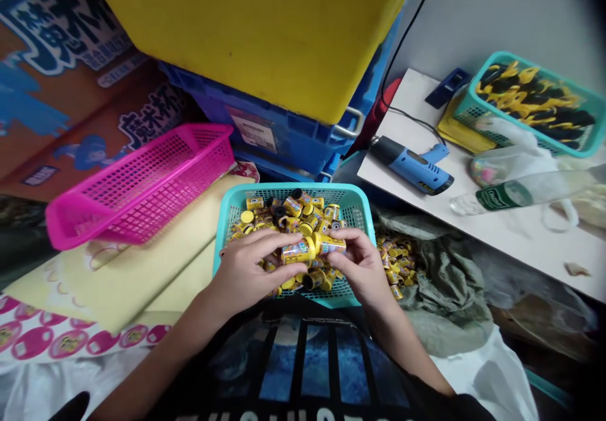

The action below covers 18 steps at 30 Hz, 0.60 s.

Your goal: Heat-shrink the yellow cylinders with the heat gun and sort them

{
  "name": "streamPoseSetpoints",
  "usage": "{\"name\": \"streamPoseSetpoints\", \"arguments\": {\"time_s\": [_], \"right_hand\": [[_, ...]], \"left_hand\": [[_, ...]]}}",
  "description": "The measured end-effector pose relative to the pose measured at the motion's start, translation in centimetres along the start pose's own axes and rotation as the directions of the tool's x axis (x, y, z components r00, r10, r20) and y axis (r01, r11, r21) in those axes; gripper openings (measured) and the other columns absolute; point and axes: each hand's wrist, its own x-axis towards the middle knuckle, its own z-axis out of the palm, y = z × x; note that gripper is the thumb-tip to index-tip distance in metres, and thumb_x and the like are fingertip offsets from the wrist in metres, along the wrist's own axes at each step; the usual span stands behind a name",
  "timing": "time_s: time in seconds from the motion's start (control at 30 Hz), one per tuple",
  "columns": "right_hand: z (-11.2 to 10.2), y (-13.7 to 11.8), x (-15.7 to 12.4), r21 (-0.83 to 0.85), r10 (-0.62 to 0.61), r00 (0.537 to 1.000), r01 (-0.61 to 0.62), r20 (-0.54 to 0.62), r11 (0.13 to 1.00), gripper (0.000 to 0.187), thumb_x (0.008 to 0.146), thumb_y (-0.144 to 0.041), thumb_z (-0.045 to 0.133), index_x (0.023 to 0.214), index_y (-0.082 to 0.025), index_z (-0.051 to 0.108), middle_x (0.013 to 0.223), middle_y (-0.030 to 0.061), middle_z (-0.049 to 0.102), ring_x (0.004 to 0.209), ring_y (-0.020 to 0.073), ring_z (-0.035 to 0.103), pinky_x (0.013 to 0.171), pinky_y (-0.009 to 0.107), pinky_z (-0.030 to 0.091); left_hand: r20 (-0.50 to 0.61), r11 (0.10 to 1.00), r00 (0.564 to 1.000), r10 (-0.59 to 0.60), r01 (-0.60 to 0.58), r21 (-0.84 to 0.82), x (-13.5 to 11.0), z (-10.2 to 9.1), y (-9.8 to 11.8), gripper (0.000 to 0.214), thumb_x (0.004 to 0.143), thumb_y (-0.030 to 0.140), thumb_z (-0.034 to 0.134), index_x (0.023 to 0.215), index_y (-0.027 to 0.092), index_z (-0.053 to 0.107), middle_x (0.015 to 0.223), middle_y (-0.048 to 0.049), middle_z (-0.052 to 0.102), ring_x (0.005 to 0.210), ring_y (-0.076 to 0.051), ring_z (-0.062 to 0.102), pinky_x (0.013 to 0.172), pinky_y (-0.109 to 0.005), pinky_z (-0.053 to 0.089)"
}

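My left hand (pixel 255 264) grips a small canister (pixel 294 252) with a yellow cap and a colourful printed label, lying on its side between thumb and fingers. In my right hand (pixel 360 263) is a second, similar canister (pixel 331 244), pinched from the right. The two yellow ends meet or nearly touch in the middle. Both hands are over a turquoise plastic basket (pixel 367 209), which holds many more of these little canisters (pixel 293 206), some showing dark open ends. My palms and part of each canister are hidden by the fingers.
To the left, a pink basket (pixel 142 187) rests on pale yellow sheets. Blue and yellow crates (pixel 265 42) rise ahead. On the white table (pixel 483 225) at right are a blue heat gun (pixel 411 165), a bottle (pixel 504 195) and another turquoise basket (pixel 506 118). A sack (pixel 445 301) holds more canisters.
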Motion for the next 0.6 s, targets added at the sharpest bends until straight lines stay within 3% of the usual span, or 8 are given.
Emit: {"name": "streamPoseSetpoints", "arguments": {"time_s": [0.2, 0.37, 0.47, 0.53, 0.6], "right_hand": [[-0.5, -0.7, -0.6, -0.048, -0.164, 0.987, 0.163, -0.005, 0.985, 0.048, 0.077, -0.016, 0.079, 0.117, -0.024, 0.053, 0.109, 0.0008, 0.064, 0.105, 0.005, 0.064, 0.093, 0.014, 0.053], [-0.9, -1.1, -1.1, -0.301, -0.281, 0.96, 0.264, -0.011, 0.916, 0.041, 0.081, -0.018, 0.076, 0.116, -0.022, 0.056, 0.114, 0.0034, 0.064, 0.11, 0.0076, 0.063, 0.098, 0.018, 0.053], [-1.0, -1.1, -1.0, -0.26, -0.365, 0.93, 0.361, 0.037, 0.895, 0.034, 0.081, -0.015, 0.076, 0.109, -0.021, 0.059, 0.114, 0.0027, 0.065, 0.113, 0.009, 0.063, 0.101, 0.021, 0.053], [-1.1, -1.0, -0.9, -0.2, -0.397, 0.916, 0.402, 0.064, 0.894, 0.031, 0.08, -0.015, 0.077, 0.106, -0.021, 0.061, 0.114, 0.0025, 0.065, 0.112, 0.01, 0.063, 0.1, 0.024, 0.054], [-1.2, -0.9, -0.8, -0.173, -0.397, 0.915, 0.402, 0.064, 0.899, 0.03, 0.08, -0.015, 0.077, 0.106, -0.023, 0.064, 0.113, 0.0027, 0.065, 0.111, 0.0108, 0.063, 0.101, 0.026, 0.054]], "left_hand": [[0.093, 0.999, 0.996, -0.006, 0.001, 0.043, -0.2, 0.8, -0.1, 0.027, 0.086, 0.029, 0.075, 0.111, 0.018, 0.072, 0.101, -0.0065, 0.077, 0.09, -0.017, 0.073, 0.083, -0.027, 0.06], [0.176, 0.989, 0.98, -0.09, 0.068, 0.13, -0.2, 2.0, -0.7, 0.035, 0.092, 0.032, 0.066, 0.125, 0.021, 0.067, 0.118, -0.0085, 0.073, 0.107, -0.023, 0.07, 0.094, -0.037, 0.058], [0.134, 0.99, 0.983, -0.129, 0.12, 0.07, 0.1, 2.6, -0.1, 0.037, 0.096, 0.033, 0.057, 0.131, 0.021, 0.064, 0.135, -0.0107, 0.065, 0.126, -0.027, 0.061, 0.106, -0.046, 0.052], [0.168, 0.972, 0.97, -0.177, 0.199, -0.121, 0.4, 2.9, 0.6, 0.037, 0.099, 0.034, 0.051, 0.132, 0.021, 0.062, 0.13, -0.0113, 0.068, 0.116, -0.025, 0.067, 0.094, -0.04, 0.06], [0.21, 0.917, 0.953, -0.217, 0.272, -0.29, 0.7, 3.1, 1.4, 0.033, 0.097, 0.033, 0.056, 0.127, 0.02, 0.063, 0.113, -0.0094, 0.073, 0.093, -0.02, 0.073, 0.073, -0.03, 0.064]]}}
